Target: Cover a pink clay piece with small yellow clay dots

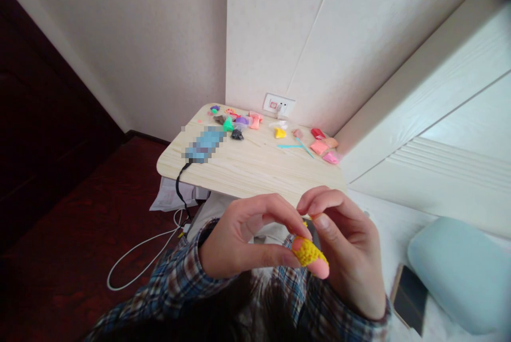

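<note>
Both my hands meet close below the camera, in front of the small wooden table (255,169). My left hand (243,241) pinches a small yellow, textured clay piece (308,251) between thumb and forefinger. My right hand (347,249) also has its fingers curled round the same piece, with a pink bit at its ends. Plaid sleeves cover both forearms.
Several coloured clay lumps (255,120) lie across the table's far half, with a yellow lump (280,132), pink pieces (324,150) and a turquoise stick (297,146). A blurred blue item (203,145) with a black cable sits left. A phone (409,296) and a pale blue cushion (459,273) lie at the right.
</note>
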`<action>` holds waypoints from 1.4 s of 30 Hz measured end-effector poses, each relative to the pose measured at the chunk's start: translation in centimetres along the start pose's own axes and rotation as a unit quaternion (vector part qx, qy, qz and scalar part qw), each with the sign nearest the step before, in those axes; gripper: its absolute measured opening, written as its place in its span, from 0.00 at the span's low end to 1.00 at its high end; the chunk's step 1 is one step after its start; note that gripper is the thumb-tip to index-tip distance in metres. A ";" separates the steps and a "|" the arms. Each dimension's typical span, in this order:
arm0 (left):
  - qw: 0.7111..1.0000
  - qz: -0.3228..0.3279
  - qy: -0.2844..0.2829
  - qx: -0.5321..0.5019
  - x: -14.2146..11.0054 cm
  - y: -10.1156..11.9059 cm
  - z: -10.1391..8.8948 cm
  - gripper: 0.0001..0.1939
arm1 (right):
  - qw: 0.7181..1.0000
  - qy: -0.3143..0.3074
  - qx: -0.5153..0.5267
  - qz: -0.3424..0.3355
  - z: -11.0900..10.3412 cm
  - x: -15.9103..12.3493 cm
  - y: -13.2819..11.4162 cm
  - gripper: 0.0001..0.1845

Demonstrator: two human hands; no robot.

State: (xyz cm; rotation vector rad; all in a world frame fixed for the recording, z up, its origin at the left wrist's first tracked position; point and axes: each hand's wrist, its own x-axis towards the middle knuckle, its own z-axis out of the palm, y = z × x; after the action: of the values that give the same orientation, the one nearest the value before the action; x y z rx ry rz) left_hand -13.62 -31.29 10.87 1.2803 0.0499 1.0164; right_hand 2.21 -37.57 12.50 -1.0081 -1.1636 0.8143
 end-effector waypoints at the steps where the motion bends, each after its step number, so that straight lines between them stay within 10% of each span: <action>1: 1.000 0.000 0.002 -0.003 0.0 0.0 0.0 0.08 | 1.000 0.016 0.009 0.003 0.0 0.0 0.1 0.05; 15: 0.999 -0.020 0.034 -0.032 0.1 0.3 0.0 0.08 | 0.981 0.100 0.149 0.069 0.0 0.8 0.9 0.08; 42: 0.997 0.001 0.070 -0.042 0.3 -0.1 0.1 0.09 | 0.970 0.031 0.236 0.047 -0.1 0.7 1.0 0.16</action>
State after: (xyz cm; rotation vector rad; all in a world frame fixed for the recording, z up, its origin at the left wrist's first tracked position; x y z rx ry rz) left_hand -13.29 -31.19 10.95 1.1320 0.1117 1.0981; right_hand 2.45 -36.58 11.78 -0.6888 -0.8158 1.0666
